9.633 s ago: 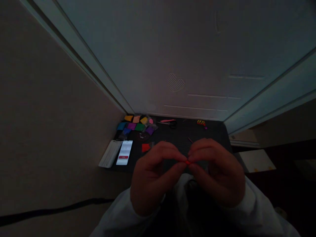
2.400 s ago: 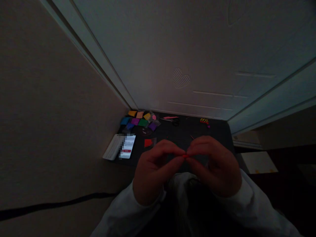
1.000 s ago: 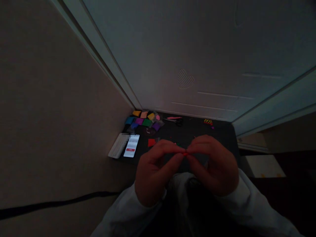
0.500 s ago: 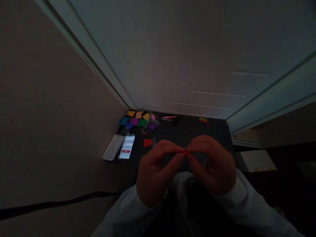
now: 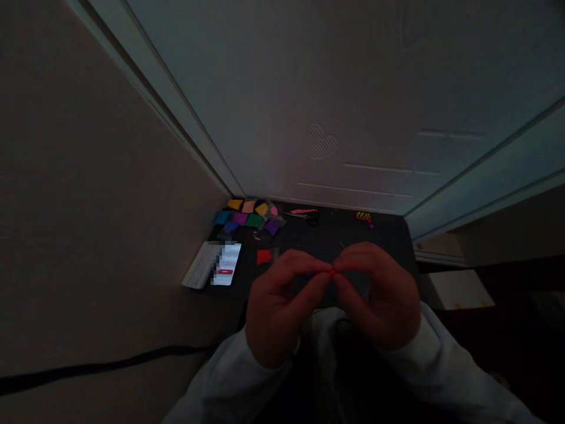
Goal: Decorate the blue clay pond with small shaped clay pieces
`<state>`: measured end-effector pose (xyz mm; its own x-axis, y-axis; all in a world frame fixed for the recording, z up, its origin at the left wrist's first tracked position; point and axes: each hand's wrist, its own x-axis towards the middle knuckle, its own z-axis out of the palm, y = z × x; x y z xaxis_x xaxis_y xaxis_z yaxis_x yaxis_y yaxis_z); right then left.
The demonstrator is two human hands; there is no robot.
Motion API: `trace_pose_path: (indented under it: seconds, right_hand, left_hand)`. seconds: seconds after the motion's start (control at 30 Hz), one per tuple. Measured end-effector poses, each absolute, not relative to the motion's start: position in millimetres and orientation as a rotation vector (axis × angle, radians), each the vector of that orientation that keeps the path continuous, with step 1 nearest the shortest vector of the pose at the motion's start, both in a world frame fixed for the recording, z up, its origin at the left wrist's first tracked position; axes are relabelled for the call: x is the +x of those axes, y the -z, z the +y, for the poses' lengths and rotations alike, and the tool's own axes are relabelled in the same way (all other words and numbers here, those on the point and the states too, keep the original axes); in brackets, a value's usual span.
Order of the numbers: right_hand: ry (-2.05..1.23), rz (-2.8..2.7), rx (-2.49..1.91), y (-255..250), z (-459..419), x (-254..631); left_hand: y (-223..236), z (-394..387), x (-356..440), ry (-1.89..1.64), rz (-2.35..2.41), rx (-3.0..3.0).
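Between the fingertips of both hands is a small piece of red modelling clay [image 5: 332, 272], mostly covered by the fingers. My left hand [image 5: 282, 306] pinches it from the left with thumb and forefinger. From the other side my right hand [image 5: 382, 294] pinches it in the same way, fingertips touching those of the left. Both hands are held above the dark table [image 5: 238, 290]. Beyond the left hand lies an opened clear packet of red clay [image 5: 263, 257]. A thin stick-like tool [image 5: 341, 244] shows just past the right hand.
Several coloured clay packets [image 5: 254, 220] lie at the back left. Scissors [image 5: 312, 218] and a pink tool [image 5: 303, 211] are near the wall. A red piece with yellow dots [image 5: 364, 216] sits back right. A lit phone [image 5: 229, 265] is at the left edge, a white box [image 5: 459, 290] to the right.
Both hands keep their pinch on the red clay, with only very slight finger movement. The view has shifted a little; the things on the table stay put.
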<state>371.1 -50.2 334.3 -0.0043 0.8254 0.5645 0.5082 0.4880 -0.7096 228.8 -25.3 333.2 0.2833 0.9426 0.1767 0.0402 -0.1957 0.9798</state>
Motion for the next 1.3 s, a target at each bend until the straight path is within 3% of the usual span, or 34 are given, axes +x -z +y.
trace_pose_path:
  seconds: [0.43,1.3]
  right_hand:
    - [-0.286,-1.750,-1.189,-323.2,-44.8,376.5]
    - [-0.498,-1.722,-1.174,-319.2,-37.1,378.1]
  left_hand:
    - [-313.3,-16.4,238.2,-1.002,0.899,0.787]
    - [-308.2,-16.0,230.9,-1.057,0.995,1.057]
